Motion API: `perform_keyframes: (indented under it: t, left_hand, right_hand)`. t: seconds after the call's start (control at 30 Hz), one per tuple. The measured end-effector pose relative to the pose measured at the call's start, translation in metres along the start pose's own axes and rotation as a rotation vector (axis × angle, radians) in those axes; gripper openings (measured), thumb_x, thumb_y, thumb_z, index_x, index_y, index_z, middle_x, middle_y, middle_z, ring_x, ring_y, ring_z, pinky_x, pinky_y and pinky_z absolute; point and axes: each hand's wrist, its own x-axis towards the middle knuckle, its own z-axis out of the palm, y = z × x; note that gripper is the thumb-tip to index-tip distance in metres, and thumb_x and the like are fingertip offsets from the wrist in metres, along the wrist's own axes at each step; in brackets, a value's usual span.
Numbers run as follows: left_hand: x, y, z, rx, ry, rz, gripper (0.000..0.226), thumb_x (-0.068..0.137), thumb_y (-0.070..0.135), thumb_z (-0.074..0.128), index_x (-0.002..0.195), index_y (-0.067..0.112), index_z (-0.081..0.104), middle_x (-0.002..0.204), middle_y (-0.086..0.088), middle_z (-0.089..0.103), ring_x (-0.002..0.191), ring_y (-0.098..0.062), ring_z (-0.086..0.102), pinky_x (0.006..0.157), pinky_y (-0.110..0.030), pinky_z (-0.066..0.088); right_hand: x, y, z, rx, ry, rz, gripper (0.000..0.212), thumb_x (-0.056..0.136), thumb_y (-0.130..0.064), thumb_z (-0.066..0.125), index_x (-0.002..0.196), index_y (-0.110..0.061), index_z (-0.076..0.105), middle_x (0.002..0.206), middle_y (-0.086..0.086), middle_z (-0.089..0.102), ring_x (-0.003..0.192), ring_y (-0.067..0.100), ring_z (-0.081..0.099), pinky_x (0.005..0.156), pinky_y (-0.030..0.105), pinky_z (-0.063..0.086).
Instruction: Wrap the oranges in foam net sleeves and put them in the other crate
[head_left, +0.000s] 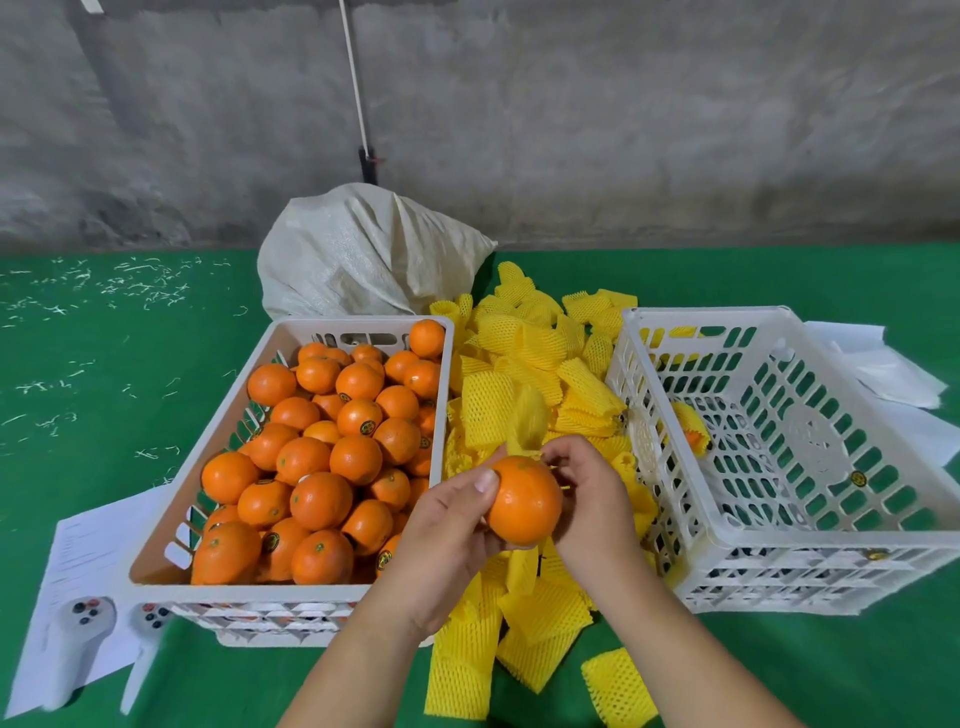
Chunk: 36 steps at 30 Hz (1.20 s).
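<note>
Green cloth (156, 364): spread over the whole work surface, with pale scraps scattered at the far left.
Wall (623, 104): grey and rough, seen behind the cloth.
Sack (363, 249): white and woven, slumped at the back behind the left crate.
Left crate (291, 592): white plastic, heaped with bare oranges (317, 457), several marked with small dark stickers.
Right crate (795, 540): white slotted plastic, nearly bare; one sleeved orange (693, 428) is seen lying against its left wall.
Sleeves (530, 353): yellow foam net, piled between the two crates and spilled toward the near edge of the cloth.
Papers (98, 551): white sheets laid under the near left corner of the left crate; more white sheets are seen beyond the right crate.
Controllers (78, 639): two white ones rested on the papers at the near left.
Left hand (447, 540): closed around an orange (524, 501), thumb pressed on its top, held over the sleeves between the crates.
Right hand (592, 499): curled against the right side of the held orange, fingertips pinched on a single sleeve (527, 421) standing up just behind the fruit.
</note>
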Motion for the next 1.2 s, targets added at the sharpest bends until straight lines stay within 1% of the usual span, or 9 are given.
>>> perform_keyframes:
  t: [0.13, 0.33, 0.47, 0.57, 0.7, 0.83, 0.93, 1.1, 1.2]
  left_hand:
    - [0.002, -0.003, -0.011, 0.151, 0.064, 0.043, 0.073, 0.075, 0.063, 0.079, 0.130, 0.015, 0.073, 0.126, -0.012, 0.075, 0.111, -0.029, 0.075, 0.086, -0.039, 0.063]
    - [0.001, -0.011, -0.010, 0.420, 0.143, 0.289, 0.056, 0.074, 0.061, 0.084, 0.123, 0.041, 0.064, 0.119, 0.013, 0.070, 0.103, -0.020, 0.071, 0.084, -0.035, 0.061]
    - [0.002, -0.016, -0.011, 0.603, 0.164, 0.392, 0.080, 0.077, 0.057, 0.085, 0.142, 0.046, 0.039, 0.131, 0.024, 0.058, 0.120, -0.010, 0.063, 0.094, -0.036, 0.057]
    - [0.004, -0.013, -0.016, 0.757, 0.284, 0.454, 0.068, 0.082, 0.065, 0.072, 0.144, 0.045, 0.052, 0.135, 0.023, 0.056, 0.124, -0.003, 0.059, 0.095, -0.025, 0.054]
    - [0.009, -0.008, -0.009, 0.214, 0.425, 0.304, 0.023, 0.101, 0.034, 0.067, 0.125, 0.035, 0.069, 0.108, -0.002, 0.076, 0.094, -0.019, 0.071, 0.077, -0.031, 0.059]
    - [0.007, -0.009, -0.007, -0.033, 0.286, 0.189, 0.030, 0.107, 0.024, 0.058, 0.137, 0.024, 0.063, 0.087, -0.009, 0.065, 0.079, -0.020, 0.059, 0.075, -0.033, 0.057]
    - [0.002, -0.015, -0.008, -0.142, 0.043, 0.160, 0.059, 0.093, 0.031, 0.077, 0.148, 0.032, 0.056, 0.100, -0.010, 0.067, 0.104, -0.029, 0.069, 0.098, -0.044, 0.058]
    - [-0.001, -0.005, -0.026, -0.098, -0.003, 0.122, 0.091, 0.070, 0.038, 0.099, 0.150, 0.037, 0.056, 0.135, -0.014, 0.067, 0.125, -0.038, 0.067, 0.098, -0.048, 0.058]
    - [-0.002, 0.002, -0.033, -0.022, -0.019, 0.126, 0.088, 0.077, 0.018, 0.095, 0.153, 0.028, 0.052, 0.149, -0.013, 0.060, 0.125, -0.035, 0.067, 0.098, -0.047, 0.059]
  right_hand:
    - [0.007, -0.009, -0.012, 0.121, -0.001, 0.027, 0.028, 0.099, -0.016, 0.066, 0.106, -0.043, 0.069, 0.091, -0.014, 0.071, 0.087, 0.003, 0.069, 0.070, 0.020, 0.053]
    - [0.003, -0.018, -0.014, -0.165, -0.036, -0.090, 0.008, 0.103, -0.024, 0.056, 0.103, -0.030, 0.061, 0.081, -0.012, 0.061, 0.070, -0.001, 0.054, 0.058, 0.014, 0.038]
    - [0.000, -0.032, -0.015, -0.225, 0.025, -0.232, 0.008, 0.107, -0.022, 0.050, 0.112, -0.024, 0.055, 0.070, -0.015, 0.051, 0.060, 0.002, 0.048, 0.053, 0.018, 0.030]
    - [-0.001, -0.039, -0.021, -0.299, -0.037, -0.321, 0.017, 0.105, -0.020, 0.056, 0.120, -0.019, 0.064, 0.078, -0.029, 0.053, 0.072, -0.007, 0.052, 0.060, 0.011, 0.035]
    - [-0.010, -0.036, -0.012, -0.403, -0.273, -0.391, 0.045, 0.100, -0.020, 0.066, 0.143, -0.027, 0.056, 0.101, -0.017, 0.049, 0.093, 0.002, 0.049, 0.079, 0.022, 0.045]
    - [-0.012, -0.035, -0.002, -0.370, -0.123, -0.452, 0.044, 0.097, -0.028, 0.066, 0.141, -0.030, 0.059, 0.115, -0.007, 0.047, 0.108, 0.015, 0.053, 0.088, 0.031, 0.050]
    - [-0.007, -0.035, -0.005, -0.281, -0.083, -0.437, 0.037, 0.095, -0.028, 0.071, 0.131, -0.033, 0.066, 0.128, -0.004, 0.043, 0.115, 0.019, 0.052, 0.088, 0.028, 0.050]
    - [-0.001, -0.037, -0.017, -0.199, -0.148, -0.480, 0.034, 0.098, -0.019, 0.066, 0.132, -0.020, 0.069, 0.118, -0.005, 0.058, 0.112, 0.003, 0.057, 0.088, 0.014, 0.045]
    - [0.000, -0.038, -0.017, -0.205, -0.107, -0.482, 0.031, 0.099, -0.015, 0.063, 0.130, -0.016, 0.070, 0.113, -0.005, 0.060, 0.106, 0.000, 0.058, 0.085, 0.011, 0.044]
